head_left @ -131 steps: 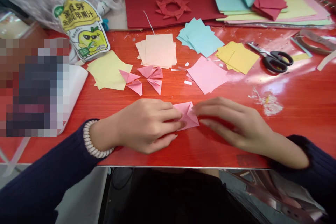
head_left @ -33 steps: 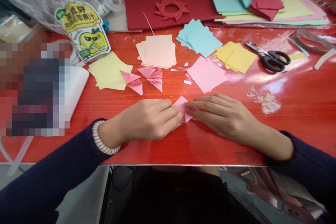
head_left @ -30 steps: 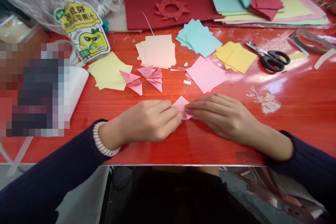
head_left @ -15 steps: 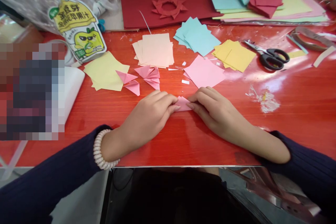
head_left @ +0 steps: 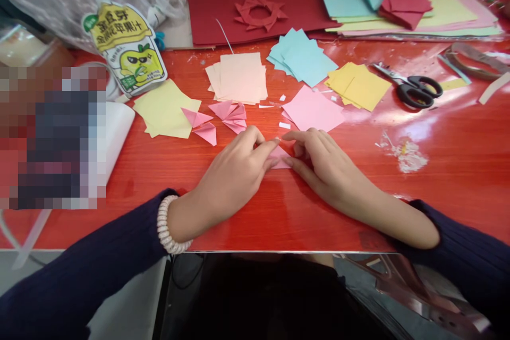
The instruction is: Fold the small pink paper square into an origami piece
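Note:
A small folded piece of pink paper (head_left: 281, 158) lies on the red table between my hands, its near edge toward me. My left hand (head_left: 243, 167) grips its left side, thumb and fingers pinched together near the top. At the right corner, my right hand (head_left: 322, 164) has its thumb on the paper; the index finger is lifted and stretched over it. The folded pink pieces (head_left: 229, 112) rest just beyond my left hand. Behind my right hand is a stack of pink paper squares (head_left: 313, 109). My fingers partly cover the paper's left end.
Stacks of peach (head_left: 239, 77), blue (head_left: 303, 56), yellow (head_left: 358, 86) and pale green squares (head_left: 167, 109) lie farther back. Black-handled scissors (head_left: 416, 90) are at the right. A red paper ring (head_left: 243, 13) sits on red sheets. A juice pouch (head_left: 127, 53) stands at the left.
My left fingers have moved over the top of the pink paper, hiding its upper point. My right index finger has lifted from the paper and straightened. The view has shifted slightly.

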The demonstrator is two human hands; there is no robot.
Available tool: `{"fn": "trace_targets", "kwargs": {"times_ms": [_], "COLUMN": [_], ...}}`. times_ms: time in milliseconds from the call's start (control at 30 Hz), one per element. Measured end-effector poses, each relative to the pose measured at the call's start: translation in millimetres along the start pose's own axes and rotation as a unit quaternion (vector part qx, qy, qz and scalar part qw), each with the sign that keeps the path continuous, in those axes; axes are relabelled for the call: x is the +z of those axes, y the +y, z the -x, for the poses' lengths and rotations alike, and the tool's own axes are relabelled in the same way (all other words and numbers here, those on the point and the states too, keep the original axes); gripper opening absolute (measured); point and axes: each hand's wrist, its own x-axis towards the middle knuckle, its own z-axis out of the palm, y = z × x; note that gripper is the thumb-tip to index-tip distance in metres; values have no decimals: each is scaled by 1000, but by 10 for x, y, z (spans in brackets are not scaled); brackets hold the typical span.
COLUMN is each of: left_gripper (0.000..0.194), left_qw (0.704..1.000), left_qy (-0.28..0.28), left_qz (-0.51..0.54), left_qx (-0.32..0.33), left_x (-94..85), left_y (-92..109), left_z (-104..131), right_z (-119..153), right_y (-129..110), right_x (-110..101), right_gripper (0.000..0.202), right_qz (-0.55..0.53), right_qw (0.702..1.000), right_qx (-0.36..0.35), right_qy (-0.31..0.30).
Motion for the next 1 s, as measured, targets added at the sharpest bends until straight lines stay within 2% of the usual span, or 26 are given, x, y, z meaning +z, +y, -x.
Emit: {"fn": "trace_targets", "kwargs": {"times_ms": [133,267,367,533,633,733,800,900,1000], "left_gripper": [14,2,8,25,24,24,30,37,38], "left_qw": [998,996,997,999,999,993,975,928,901], "left_qy": [-6,0,10,23,8,6,8,-19,-55], "left_qz": [64,89,79,-5,24,114,216,361,417], "left_qx": [-13,-6,-15,-26,-21,-34,-53,-86,-102], "left_x": [-34,-58,-57,-34,-50,-88,-111,-133,-148], "left_y": [11,28,37,25,22,25,27,32,42], "left_z": [-18,-37,-36,-17,-15,-11,-7,-6,-15], "right_z": [-4,-14,-16,0,28,71,100,122,111], "right_y": [3,7,11,-4,2,46,79,87,56], "right_x": [-13,-48,-71,-112,-136,-153,-166,-202,-248], "right_gripper": [25,9,2,7,12,15,15,18,22], "right_qz": [-17,-43,-70,-102,-58,24,88,131,124], "right_qw": [1000,999,998,994,997,992,977,948,939], "right_qx": [10,-12,-10,24,-22,-108,-168,-238,-265], "right_qy": [1,-5,-2,6,35,61,100,163,181]}}
